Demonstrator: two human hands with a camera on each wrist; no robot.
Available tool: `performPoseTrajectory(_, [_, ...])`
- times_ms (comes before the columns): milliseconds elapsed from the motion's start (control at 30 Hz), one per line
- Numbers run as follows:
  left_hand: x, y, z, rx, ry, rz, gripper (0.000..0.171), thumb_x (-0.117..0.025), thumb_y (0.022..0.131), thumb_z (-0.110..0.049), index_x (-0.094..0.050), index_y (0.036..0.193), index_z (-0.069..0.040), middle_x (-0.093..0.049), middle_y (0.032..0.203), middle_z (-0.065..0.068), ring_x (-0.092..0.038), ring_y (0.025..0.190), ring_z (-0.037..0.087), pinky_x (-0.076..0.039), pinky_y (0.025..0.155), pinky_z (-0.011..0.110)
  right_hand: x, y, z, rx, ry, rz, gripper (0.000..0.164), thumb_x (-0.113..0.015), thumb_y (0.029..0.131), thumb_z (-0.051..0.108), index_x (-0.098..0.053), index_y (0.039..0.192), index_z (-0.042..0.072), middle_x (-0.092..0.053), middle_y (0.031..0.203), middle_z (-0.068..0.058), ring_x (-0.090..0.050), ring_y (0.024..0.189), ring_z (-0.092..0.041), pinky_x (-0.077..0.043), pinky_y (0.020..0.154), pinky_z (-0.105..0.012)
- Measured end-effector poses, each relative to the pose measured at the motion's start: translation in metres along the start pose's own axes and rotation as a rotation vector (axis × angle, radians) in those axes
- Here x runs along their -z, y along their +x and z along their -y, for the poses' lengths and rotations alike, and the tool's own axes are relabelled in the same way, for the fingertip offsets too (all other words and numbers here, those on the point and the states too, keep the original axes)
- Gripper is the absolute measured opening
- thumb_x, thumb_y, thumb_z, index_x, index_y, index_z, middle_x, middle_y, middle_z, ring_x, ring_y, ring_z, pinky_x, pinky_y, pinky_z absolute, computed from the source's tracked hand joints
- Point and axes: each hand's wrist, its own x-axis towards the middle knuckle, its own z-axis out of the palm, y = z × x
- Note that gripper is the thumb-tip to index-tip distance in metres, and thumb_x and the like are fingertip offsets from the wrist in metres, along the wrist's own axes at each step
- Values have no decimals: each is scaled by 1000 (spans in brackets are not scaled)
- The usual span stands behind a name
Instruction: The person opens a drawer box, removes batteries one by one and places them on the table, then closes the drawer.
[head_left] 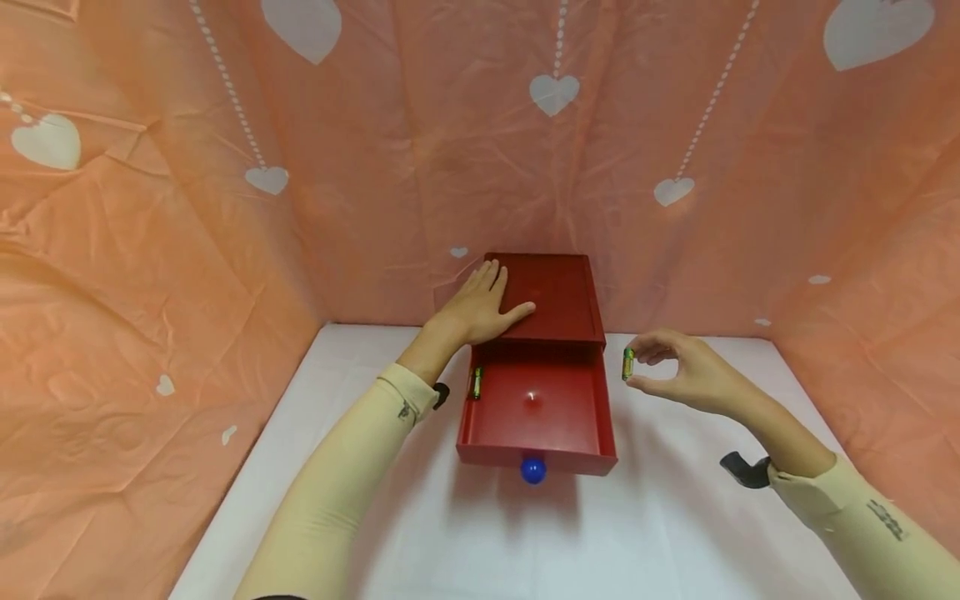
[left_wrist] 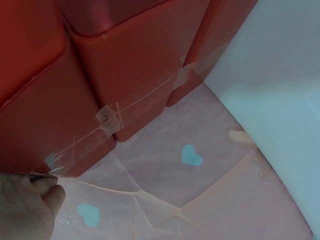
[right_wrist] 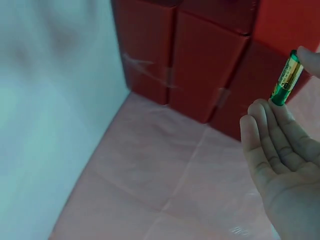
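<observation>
My left hand (head_left: 480,308) rests with spread, straight fingers on the top of a red drawer box (head_left: 558,292). In front of the box its red drawer (head_left: 540,421) is pulled out, with a blue round knob (head_left: 533,471) on the front. A small green and gold battery (head_left: 477,383) lies along the drawer's left wall. To the right of the drawer, my right hand (head_left: 678,371) pinches another green and gold battery (right_wrist: 287,80) by its ends, between thumb and fingertip. In the right wrist view the other fingers extend beside it.
The box stands on a white tabletop (head_left: 420,533), near its back edge. Orange-pink cloth (head_left: 465,150) with white hearts hangs behind and at both sides. Clear tape (left_wrist: 110,120) runs across the red panels in the left wrist view.
</observation>
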Motion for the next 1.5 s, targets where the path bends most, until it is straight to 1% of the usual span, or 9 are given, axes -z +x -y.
performPoseTrajectory(267, [-1,-1,-1,-6,-8,-6,96,-32,109,-73,-5,173,-6,4,181,13,10,167,23,5,134,36,-9,1,-26,4,3,35,44,-91,89,23,-71,122,3,-72,110,-3,-69,103,-24,-59,92,-30])
performPoseTrajectory(467, [-1,-1,-1,-2,8,-3,96,-32,109,-72,-6,173,-6,2,181,14,9,167,24,5,134,36,-22,1,-51,11,22,95,44,-91,89,22,-70,123,2,-73,113,-6,-70,105,-25,-60,96,-37])
performPoseTrajectory(633, [-1,-1,-2,-9,4,6,96,-33,109,-71,-7,172,-4,1,181,15,8,167,25,4,134,37,-32,-1,-68,8,43,120,42,-90,89,17,-70,121,-1,-73,113,-12,-70,105,-34,-61,96,-46])
performPoseTrajectory(767, [0,-2,-3,-2,7,0,95,-33,109,-71,-7,172,-4,1,181,15,8,167,25,3,135,38,-40,1,-78,36,66,127,39,-89,88,12,-69,119,-3,-73,110,-12,-69,102,-38,-61,94,-43])
performPoseTrajectory(867, [1,-2,-2,2,9,-2,95,-32,110,-71,-7,172,-4,2,181,15,8,167,25,3,135,37,-45,2,-84,54,72,135,38,-88,88,11,-70,117,-3,-72,108,-9,-69,100,-35,-61,93,-39])
performPoseTrajectory(933, [1,-2,-2,3,6,0,95,-32,109,-71,-7,172,-4,2,181,15,9,167,25,4,134,37,-48,3,-87,61,73,142,38,-89,88,11,-69,117,-3,-72,107,-7,-69,99,-32,-61,92,-39])
performPoseTrajectory(1133, [2,-1,-3,0,5,2,96,-32,109,-72,-6,173,-5,3,181,15,9,167,25,4,135,38,-56,2,-97,50,79,152,42,-91,87,14,-69,118,-4,-72,108,-7,-69,100,-27,-62,93,-45])
performPoseTrajectory(1333, [1,0,-2,-2,6,-1,96,-32,109,-72,-6,173,-5,2,181,15,8,167,26,2,135,39,-64,2,-108,55,73,160,39,-91,87,16,-71,115,-2,-71,106,-3,-68,98,-24,-62,91,-39])
performPoseTrajectory(1500, [0,1,-1,-2,4,-6,96,-32,109,-72,-6,173,-6,2,181,14,8,167,25,3,135,38,-67,4,-111,42,66,175,41,-91,86,14,-70,116,-3,-71,106,-4,-67,98,-24,-62,90,-39])
